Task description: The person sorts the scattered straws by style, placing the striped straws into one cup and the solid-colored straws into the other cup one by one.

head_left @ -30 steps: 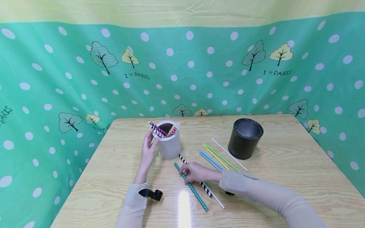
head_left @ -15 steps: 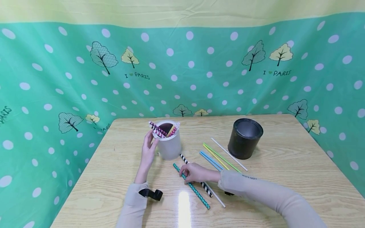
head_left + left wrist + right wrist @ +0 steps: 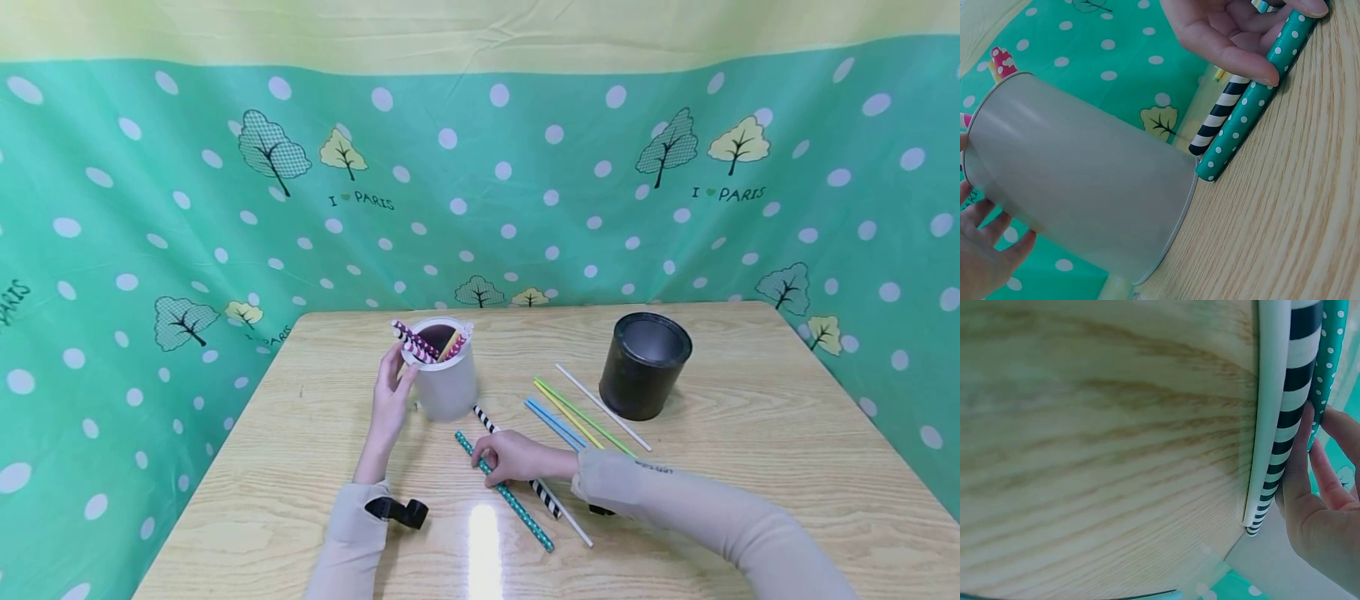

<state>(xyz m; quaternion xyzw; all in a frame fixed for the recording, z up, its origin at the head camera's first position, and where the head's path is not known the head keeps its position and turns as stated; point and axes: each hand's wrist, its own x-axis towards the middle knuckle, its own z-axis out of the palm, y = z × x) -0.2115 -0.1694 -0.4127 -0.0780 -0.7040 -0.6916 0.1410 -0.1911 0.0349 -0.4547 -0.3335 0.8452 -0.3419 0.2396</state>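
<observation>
My right hand [image 3: 513, 456] pinches a green polka-dot paper straw [image 3: 528, 523] between thumb and fingers, near the straw's middle. Close beside that straw lie a black-and-white striped straw [image 3: 1286, 431] and a thin white straw [image 3: 576, 531], both passing beneath the hand in the head view. The left hand [image 3: 387, 400] holds a pale grey cylindrical container [image 3: 1085, 169] at its left side, near the rim, fingertips against the wall. Purple and pink patterned straws [image 3: 420, 346] stick out of its top. In the left wrist view, the green straw's far end is right at the container's base.
A black cylindrical container [image 3: 637, 387] stands upright at the right rear. Between the two containers lie blue straws [image 3: 551, 421], a yellow straw [image 3: 558, 403], a lime-green straw [image 3: 573, 407] and another white straw [image 3: 600, 404]. A green dotted curtain [image 3: 480, 183] hangs behind the wooden table [image 3: 720, 400].
The green dotted straw has turned slightly, its near end shifting right toward the striped straw. The striped straw's far end has moved a little right. The left hand and container have stayed put.
</observation>
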